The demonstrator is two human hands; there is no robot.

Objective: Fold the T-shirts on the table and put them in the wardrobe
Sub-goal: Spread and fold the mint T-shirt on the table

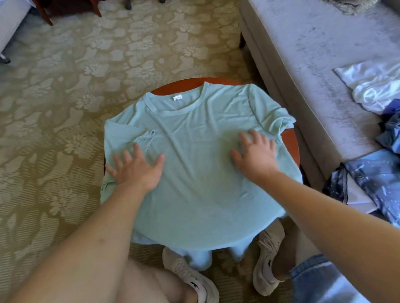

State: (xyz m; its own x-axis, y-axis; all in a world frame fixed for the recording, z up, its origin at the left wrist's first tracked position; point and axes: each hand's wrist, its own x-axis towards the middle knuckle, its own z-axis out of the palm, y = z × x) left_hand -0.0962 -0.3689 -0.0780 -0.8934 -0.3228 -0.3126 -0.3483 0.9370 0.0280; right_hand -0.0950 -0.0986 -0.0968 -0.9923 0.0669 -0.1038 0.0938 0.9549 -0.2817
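Both hands lie flat, fingers spread, on the shirt point(194, 156) covering the table point(292, 146): left hand point(135, 169) at 9 o'clock, right hand point(256, 154) at 3

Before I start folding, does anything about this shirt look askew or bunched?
Yes. The sleeve by the left hand is folded in over the T-shirt; the other sleeve is bunched at the table edge.

Floral carpet point(67, 74), grey sofa point(309, 70)

Both hands point(195, 164) flat on T-shirt point(192, 132) covering table point(291, 141).
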